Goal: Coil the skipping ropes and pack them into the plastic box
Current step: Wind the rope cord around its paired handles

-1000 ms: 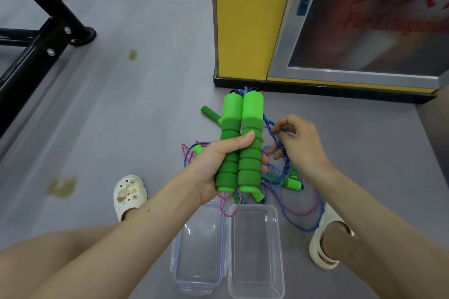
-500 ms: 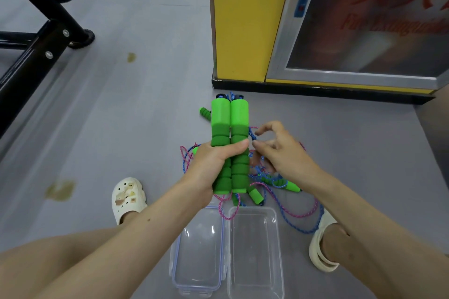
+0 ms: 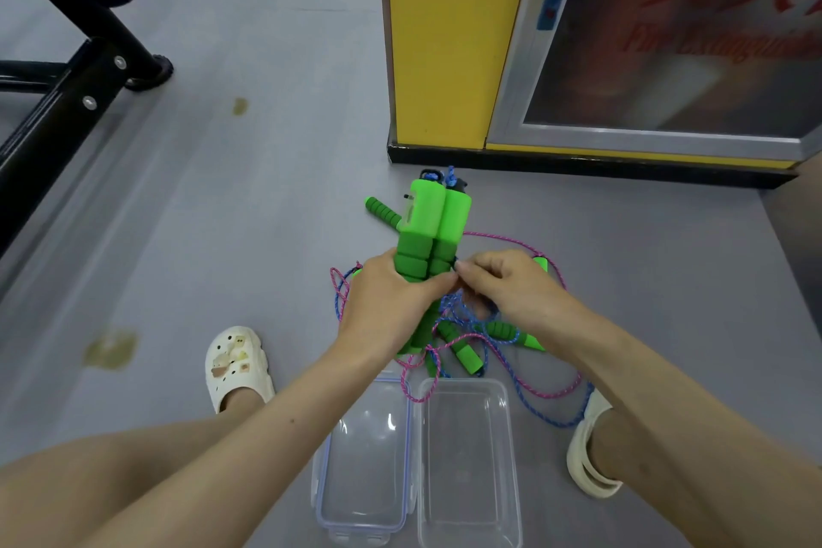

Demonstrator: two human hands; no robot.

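**Desk:** What is on your feed? Start with the big things.

**Me:** I see a grey floor [image 3: 222, 214]. A yellow column [image 3: 445, 36] stands at the far side with a glass-fronted cabinet [image 3: 667, 58] next to it. A black metal frame [image 3: 58, 102] crosses the left edge. The person crouches over the floor, a white clog [image 3: 235, 365] on one foot and a pale sandal [image 3: 587, 458] on the other.

**Desk:** And the plastic box?

**Me:** The plastic box [image 3: 513, 458] sits open on the floor between the feet, nearest the camera. Its lid [image 3: 364, 458] lies flat and touches its left side. One loop of pink cord [image 3: 533, 392] crosses the box's far rim.

**Desk:** What are the hands doing?

**Me:** The left hand [image 3: 387, 303] is wrapped round two green foam handles [image 3: 433, 218]. It holds them side by side and upright above the rope pile. The right hand [image 3: 511, 285] is curled, with its fingertips [image 3: 462, 269] closed in a pinch against the handles beside the left thumb. I read it as nipping the blue cord [image 3: 449, 303] that comes out just beneath them, but the contact itself is hidden.

**Desk:** And the other ropes?

**Me:** They lie tangled on the floor under the hands, just beyond the box. Loose handles are in the tangle: one [image 3: 462, 352] is near the box, one [image 3: 511, 331] is under the right wrist, and one [image 3: 382, 211] lies behind the held pair.
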